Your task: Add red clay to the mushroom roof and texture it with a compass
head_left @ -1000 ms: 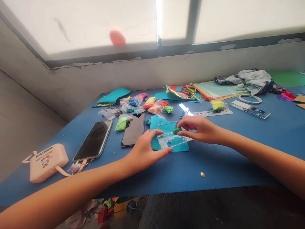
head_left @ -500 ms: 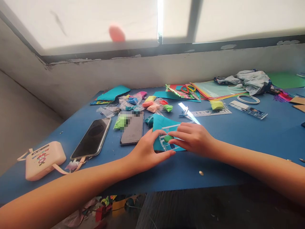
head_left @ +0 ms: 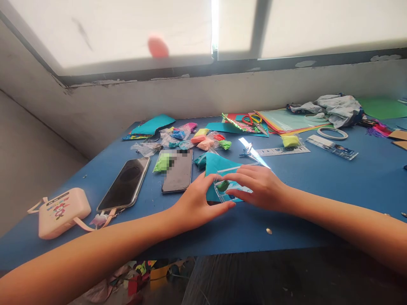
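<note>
A small clear plastic case [head_left: 229,171] lies on a teal paper sheet [head_left: 213,163] on the blue table [head_left: 318,186]. A lump of green clay [head_left: 223,185] sits in the case. My left hand [head_left: 195,203] holds the case's left end between thumb and fingers. My right hand [head_left: 259,187] rests across the case, with its fingers at the green clay and most of the case hidden beneath it.
Two phones [head_left: 125,184] [head_left: 178,171] lie to the left, with a pink pouch [head_left: 62,212] near the left edge. Bags of coloured clay [head_left: 203,142], scissors [head_left: 254,120], a ruler [head_left: 281,150], a tape ring [head_left: 332,133], paper sheets [head_left: 286,120] and a cloth [head_left: 337,108] crowd the back.
My right hand has moved left and down over the case, covering it and the green clay more. My left hand has stayed at the case's left end.
</note>
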A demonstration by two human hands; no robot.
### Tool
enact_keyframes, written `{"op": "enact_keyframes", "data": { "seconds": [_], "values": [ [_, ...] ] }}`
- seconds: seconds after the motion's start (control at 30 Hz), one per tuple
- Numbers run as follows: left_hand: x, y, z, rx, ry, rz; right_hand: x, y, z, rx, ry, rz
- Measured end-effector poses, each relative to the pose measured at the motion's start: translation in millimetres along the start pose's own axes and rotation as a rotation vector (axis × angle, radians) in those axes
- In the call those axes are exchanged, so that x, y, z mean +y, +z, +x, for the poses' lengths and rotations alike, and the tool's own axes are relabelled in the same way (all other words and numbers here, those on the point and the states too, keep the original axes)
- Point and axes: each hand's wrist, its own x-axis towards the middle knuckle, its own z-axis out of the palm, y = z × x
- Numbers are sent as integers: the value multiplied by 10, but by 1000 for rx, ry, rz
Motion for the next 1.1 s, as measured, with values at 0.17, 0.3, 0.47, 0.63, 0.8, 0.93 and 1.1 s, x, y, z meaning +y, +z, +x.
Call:
{"op": "enact_keyframes", "data": {
  "seconds": [0.17,0.3,0.47,0.63,0.8,0.93,1.1],
  "values": [
    [-14,8,-8,-1,19,7,1,-34,7,-21,-29,-18],
    [-29,12,-12,8,31,10,-9,-83,14,-121,-48,-17],
    [-38,13,-8,8,42,12,-10,-105,16,-149,-77,-65],
    [-40,13,-7,10,38,19,1,-126,25,-188,-161,-86],
    [-33,14,-9,18,42,30,-24,-131,27,-249,-228,-225],
    [-41,20,-9,35,88,42,-50,-96,16,-222,-268,-351],
    [-38,20,-8,40,86,38,-63,-40,-18,-147,-209,-350]
  ]
}}
